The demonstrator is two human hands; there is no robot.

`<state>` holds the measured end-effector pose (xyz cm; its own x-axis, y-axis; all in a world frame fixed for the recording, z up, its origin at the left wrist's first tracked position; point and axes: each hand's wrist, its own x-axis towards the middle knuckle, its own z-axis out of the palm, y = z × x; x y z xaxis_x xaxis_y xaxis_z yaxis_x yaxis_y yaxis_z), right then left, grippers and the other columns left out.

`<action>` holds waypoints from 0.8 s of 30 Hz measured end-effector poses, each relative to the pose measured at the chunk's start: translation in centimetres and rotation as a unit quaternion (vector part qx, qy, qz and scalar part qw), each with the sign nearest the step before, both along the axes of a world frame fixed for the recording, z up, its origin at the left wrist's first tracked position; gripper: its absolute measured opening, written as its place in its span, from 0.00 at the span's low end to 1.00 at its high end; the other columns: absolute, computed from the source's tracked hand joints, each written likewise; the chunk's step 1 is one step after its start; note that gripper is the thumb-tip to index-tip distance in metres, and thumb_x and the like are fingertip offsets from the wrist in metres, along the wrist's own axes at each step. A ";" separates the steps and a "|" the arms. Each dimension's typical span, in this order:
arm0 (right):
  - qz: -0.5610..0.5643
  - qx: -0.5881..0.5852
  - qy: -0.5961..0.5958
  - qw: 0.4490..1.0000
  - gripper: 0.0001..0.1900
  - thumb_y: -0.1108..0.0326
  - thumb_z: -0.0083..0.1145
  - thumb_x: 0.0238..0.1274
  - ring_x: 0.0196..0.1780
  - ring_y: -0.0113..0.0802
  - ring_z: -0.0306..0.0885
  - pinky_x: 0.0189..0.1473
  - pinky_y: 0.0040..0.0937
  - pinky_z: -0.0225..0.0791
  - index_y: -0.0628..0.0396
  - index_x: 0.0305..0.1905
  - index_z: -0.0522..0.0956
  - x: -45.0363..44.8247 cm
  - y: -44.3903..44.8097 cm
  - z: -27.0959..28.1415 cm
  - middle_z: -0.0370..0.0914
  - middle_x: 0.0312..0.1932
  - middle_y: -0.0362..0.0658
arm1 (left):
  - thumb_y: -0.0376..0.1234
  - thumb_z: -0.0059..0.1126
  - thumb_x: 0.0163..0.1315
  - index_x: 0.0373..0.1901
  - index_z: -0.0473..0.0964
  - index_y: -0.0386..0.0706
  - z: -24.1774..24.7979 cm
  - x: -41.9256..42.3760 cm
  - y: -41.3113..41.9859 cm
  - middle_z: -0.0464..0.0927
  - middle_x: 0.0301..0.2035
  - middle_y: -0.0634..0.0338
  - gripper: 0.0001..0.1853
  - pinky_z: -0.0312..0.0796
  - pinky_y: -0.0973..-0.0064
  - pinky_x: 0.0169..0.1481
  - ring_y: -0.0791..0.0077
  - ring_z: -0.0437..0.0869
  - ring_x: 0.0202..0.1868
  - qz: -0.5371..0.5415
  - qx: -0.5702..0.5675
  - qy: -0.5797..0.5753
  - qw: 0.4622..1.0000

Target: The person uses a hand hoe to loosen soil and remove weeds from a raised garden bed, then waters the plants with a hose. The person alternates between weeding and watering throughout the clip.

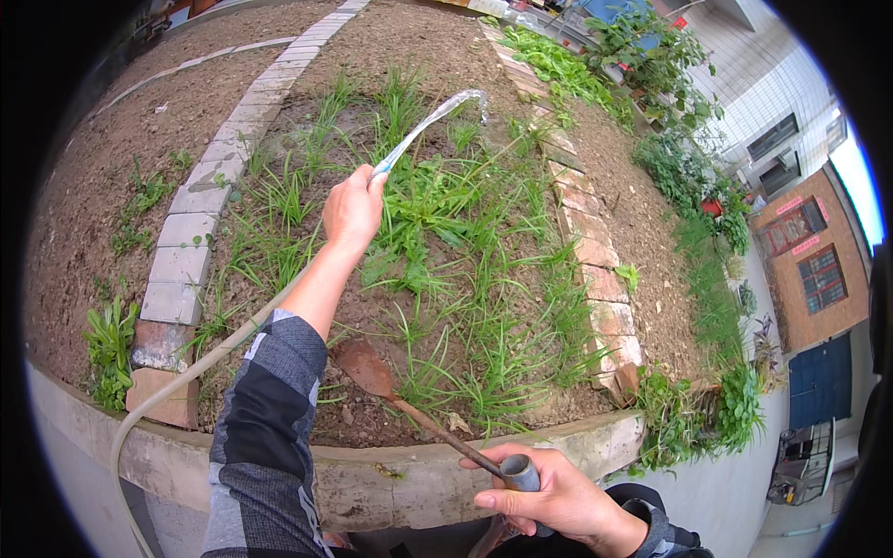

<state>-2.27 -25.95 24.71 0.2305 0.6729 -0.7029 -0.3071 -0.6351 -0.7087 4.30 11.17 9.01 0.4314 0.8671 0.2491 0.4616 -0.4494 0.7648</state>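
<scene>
My left hand [352, 209], arm stretched out over the planted bed, grips the end of a pale garden hose [223, 345]. A clear stream of water [436, 118] arcs from it and falls towards the far part of the bed. Low at the front, my right hand [558, 495] is closed around the grey metal pipe handle [520, 474] of a small hoe-like hand tool. Its thin rod leads to a rusty blade [366, 368] over the soil by the near edge. Grassy green shoots [488, 328] and a leafy plant [418, 223] grow between the hands and beyond.
A concrete kerb [418, 481] borders the bed in front of me. Grey pavers [188, 230] run along the left side, reddish bricks [593, 251] along the right. Bare soil [91, 230] lies further left. Potted plants [732, 216] and a parked vehicle [802, 464] stand to the right.
</scene>
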 end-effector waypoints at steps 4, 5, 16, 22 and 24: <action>0.003 -0.012 0.002 1.000 0.22 0.69 0.66 0.66 0.20 0.17 0.66 0.22 0.19 0.60 0.60 0.62 0.75 0.1 0.1 0.4 0.70 0.22 0.32 | 0.47 0.51 0.71 0.41 0.77 0.48 0.1 -0.1 0.0 0.82 0.28 0.50 0.14 0.73 0.49 0.38 0.45 0.84 0.35 -0.004 -0.002 0.019 1.000; 0.003 -0.012 0.002 1.000 0.22 0.69 0.66 0.66 0.20 0.17 0.66 0.22 0.19 0.60 0.61 0.62 0.75 0.1 0.1 0.4 0.70 0.22 0.32 | 0.47 0.51 0.71 0.41 0.77 0.48 0.0 -0.1 0.0 0.83 0.28 0.50 0.14 0.73 0.49 0.39 0.45 0.84 0.35 -0.003 -0.004 0.021 1.000; 0.006 -0.007 0.003 1.000 0.22 0.66 0.66 0.66 0.19 0.16 0.65 0.21 0.19 0.59 0.60 0.61 0.74 0.0 0.1 0.2 0.70 0.21 0.31 | 0.49 0.52 0.71 0.40 0.77 0.46 -0.2 -0.2 1.2 0.81 0.28 0.49 0.16 0.70 0.52 0.38 0.46 0.82 0.34 0.027 0.007 -0.005 1.000; 0.005 0.002 0.004 1.000 0.23 0.62 0.67 0.66 0.18 0.16 0.63 0.20 0.19 0.55 0.58 0.61 0.73 -0.1 0.0 -0.1 0.71 0.21 0.31 | 0.49 0.51 0.71 0.42 0.77 0.48 0.2 -0.1 1.4 0.83 0.31 0.49 0.15 0.73 0.49 0.41 0.44 0.84 0.38 0.024 0.000 0.014 1.000; 0.006 0.003 0.005 1.000 0.23 0.62 0.67 0.66 0.18 0.16 0.63 0.20 0.19 0.55 0.58 0.61 0.74 -0.1 -0.1 -0.1 0.71 0.21 0.31 | 0.49 0.51 0.71 0.42 0.77 0.48 0.2 -0.1 1.6 0.83 0.31 0.49 0.15 0.73 0.48 0.41 0.44 0.84 0.38 0.029 -0.001 0.014 0.999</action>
